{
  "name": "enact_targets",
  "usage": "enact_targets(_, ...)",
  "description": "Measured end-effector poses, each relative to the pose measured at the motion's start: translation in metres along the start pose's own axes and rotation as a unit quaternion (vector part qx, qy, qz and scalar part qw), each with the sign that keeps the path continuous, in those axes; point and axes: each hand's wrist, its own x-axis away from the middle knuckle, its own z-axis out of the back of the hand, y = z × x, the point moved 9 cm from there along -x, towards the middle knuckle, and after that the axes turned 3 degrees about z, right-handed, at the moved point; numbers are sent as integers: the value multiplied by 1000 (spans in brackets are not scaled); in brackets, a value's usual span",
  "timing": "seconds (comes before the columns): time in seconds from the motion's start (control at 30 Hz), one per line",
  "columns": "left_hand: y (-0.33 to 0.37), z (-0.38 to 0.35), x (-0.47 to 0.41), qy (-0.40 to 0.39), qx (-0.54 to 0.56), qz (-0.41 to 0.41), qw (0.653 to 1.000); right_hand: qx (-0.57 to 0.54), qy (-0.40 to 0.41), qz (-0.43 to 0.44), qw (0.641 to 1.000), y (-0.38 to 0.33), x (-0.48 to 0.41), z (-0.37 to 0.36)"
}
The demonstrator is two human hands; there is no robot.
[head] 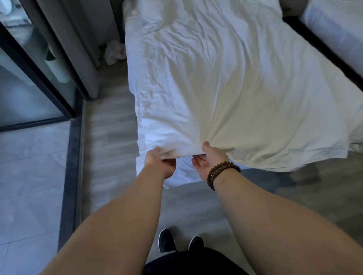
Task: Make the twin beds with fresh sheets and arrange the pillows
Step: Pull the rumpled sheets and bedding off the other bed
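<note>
Foot of the bed (pixel 179 174): top sheet (pixel 226 75) being drawn down and squared.

Left hand (pixel 160 162) curls round the sheet's lower edge; right hand (pixel 209 160) pinches the same edge, thumb on top, fingers beneath. The sheet covers the whole bed, rumpled, with heavy creases near the head and its far corner hanging loose. Likely step: spreading, not yet tucked. The next move probably calls for an even pull toward the foot, then smoothing. The second bed (pixel 352 32) stands just beside. Pale plank floor (pixel 114 131), glass partition (pixel 15 77), grey curtain (pixel 76 27) and a crumpled cloth (pixel 115 53) on the floor.
</note>
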Motion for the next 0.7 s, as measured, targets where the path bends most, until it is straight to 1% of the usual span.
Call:
enact_targets(0.07, 6, 11, -7, 26, 39, -1, 999, 6, 3, -1, 1000, -2, 2, 5)
enact_targets(0.17, 20, 27, -19, 55, 45, -39, 997, 7, 11, -7, 1000, -1, 4, 10)
enact_targets(0.23, 23, 42, -17, 87, 68, -30, 993, 7, 16, -10, 1000, 1, 4, 12)
enact_targets(0.3, 33, 52, -9, 94, 53, -37, 993, 2, 21, -13, 1000, 4, 1, 13)
enact_targets(0.4, 48, 59, 4, 66, 30, -59, 996, -4, 35, -18, 999, 13, -4, 17)
enact_targets(0.57, 69, 71, 26, 42, 2, -153, 987, -18, 62, -29, 998, 34, -9, 16)
enact_targets(0.63, 68, 71, 33, 33, -13, -175, 984, -9, 66, -45, 997, 46, -12, 13)
enact_targets(0.7, 65, 67, 41, 23, -37, -191, 981, 6, 53, -87, 995, 70, -12, 5)
